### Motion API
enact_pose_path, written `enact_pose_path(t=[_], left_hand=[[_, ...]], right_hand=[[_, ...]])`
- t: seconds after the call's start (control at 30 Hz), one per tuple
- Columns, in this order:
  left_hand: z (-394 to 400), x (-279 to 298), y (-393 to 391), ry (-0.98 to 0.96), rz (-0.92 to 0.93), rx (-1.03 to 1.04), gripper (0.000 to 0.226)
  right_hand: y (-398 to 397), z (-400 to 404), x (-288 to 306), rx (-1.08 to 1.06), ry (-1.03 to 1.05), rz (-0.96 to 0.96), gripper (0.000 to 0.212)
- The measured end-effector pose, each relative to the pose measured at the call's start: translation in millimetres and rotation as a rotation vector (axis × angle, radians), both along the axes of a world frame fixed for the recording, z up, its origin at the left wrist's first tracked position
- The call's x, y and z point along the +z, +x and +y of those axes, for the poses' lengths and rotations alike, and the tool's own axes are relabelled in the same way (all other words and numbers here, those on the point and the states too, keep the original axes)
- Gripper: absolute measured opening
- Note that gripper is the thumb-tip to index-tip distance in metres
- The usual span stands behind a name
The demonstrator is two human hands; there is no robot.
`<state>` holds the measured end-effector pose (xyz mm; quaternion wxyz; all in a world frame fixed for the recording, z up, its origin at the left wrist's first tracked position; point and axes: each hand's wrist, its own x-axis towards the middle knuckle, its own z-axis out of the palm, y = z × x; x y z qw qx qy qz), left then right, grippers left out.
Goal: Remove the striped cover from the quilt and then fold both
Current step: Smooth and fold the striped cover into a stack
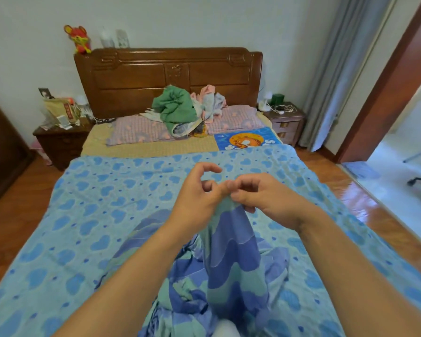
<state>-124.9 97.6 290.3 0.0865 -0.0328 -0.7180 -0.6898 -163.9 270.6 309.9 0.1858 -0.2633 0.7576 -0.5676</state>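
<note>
A blue-and-teal wavy-striped fabric cover (231, 259) is held up by its top edge above the middle of the bed. The edge is pinched by the left hand (195, 198), thumb against curled fingers, with the index finger arched free. It is also gripped by the right hand (265, 200), fingers curled. Beneath, a light-blue quilt with darker heart prints (88, 215) is spread flat; the lower cover appears bunched on it.
</note>
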Motion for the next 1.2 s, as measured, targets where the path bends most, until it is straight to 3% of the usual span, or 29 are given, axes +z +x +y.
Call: enact_pose_path(t=[0.1,0.17,0.33,0.43,0.53,0.6,0.7,0.83,0.97,1.1,1.2], left_hand=[[-2.5,-14.9,13.1,0.148,-0.057,-0.118,0.016],[-5.8,-25.3,19.0,0.102,-0.089,-0.216,0.011],[-13.5,-39.3,20.3,-0.063,-0.137,-0.190,0.011],[-17.7,-34.7,21.8,-0.001,-0.146,-0.218,0.021],[-18.2,-31.2,21.7,-0.019,-0.114,-0.238,0.020],[-15.9,-31.2,20.5,-0.069,-0.082,-0.231,0.021],[-6.4,-38.4,21.1,-0.093,-0.068,-0.232,0.018],[15.9,-68.9,25.3,-0.115,-0.142,-0.251,0.026],[41.2,-90.1,21.9,-0.117,-0.242,-0.345,0.021],[44.5,-105.0,6.6,-0.189,-0.273,-0.314,0.033],[50.5,-121.3,-2.6,-0.253,-0.222,-0.348,0.017]], right_hand=[[3.4,1.1,4.3,-0.087,-0.186,-0.054,0.016],[4.8,2.6,7.2,-0.142,-0.260,-0.083,0.019],[2.8,7.5,3.0,-0.372,0.088,0.208,0.019],[5.5,16.1,1.6,-0.403,0.083,0.132,0.014],[15.8,18.5,3.2,-0.286,0.043,0.009,0.010],[20.9,18.5,1.9,-0.203,0.071,-0.045,0.019],[20.5,19.0,10.2,-0.251,0.121,0.059,0.023],[17.7,15.4,37.3,-0.476,-0.037,0.252,0.020],[10.9,13.6,66.7,-0.479,-0.075,0.394,0.017],[-2.3,38.6,94.8,-0.585,-0.227,0.483,0.017],[-9.8,67.7,102.2,-0.621,-0.268,0.484,0.020]])
